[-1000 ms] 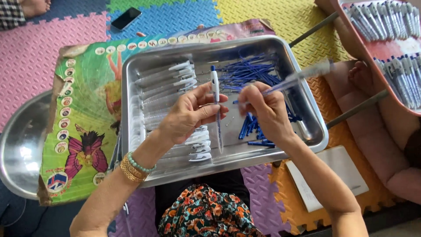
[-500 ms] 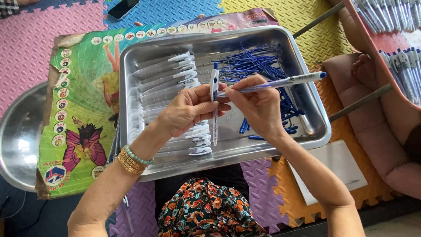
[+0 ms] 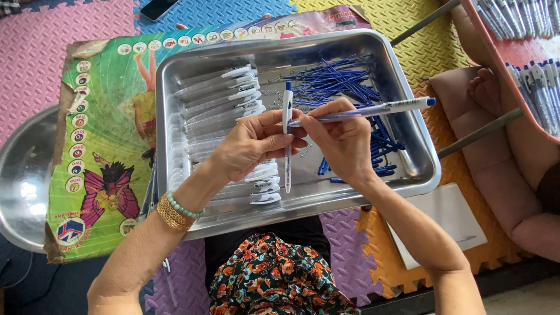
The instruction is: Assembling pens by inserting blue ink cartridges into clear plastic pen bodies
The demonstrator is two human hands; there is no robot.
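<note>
Two hands work over a steel tray [image 3: 408, 175] on bright foam mats [image 3: 35, 52]. Left hand [image 3: 251, 146] pinches an upright pen [image 3: 287, 140]; right hand [image 3: 344, 140] grips a level pen [image 3: 379, 109], tip touching it. This looks like mid-assembly; next calls for lining the parts up. Blue refills [image 3: 335, 81] and white barrels [image 3: 221, 93] fill the tray.

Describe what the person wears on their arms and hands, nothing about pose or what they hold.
Both forearms are bare, with no sleeves and no gloves. The left wrist carries a stack of gold bangles and a pale green beaded bracelet beside them. The left hand and the right hand show no rings that I can make out.
</note>
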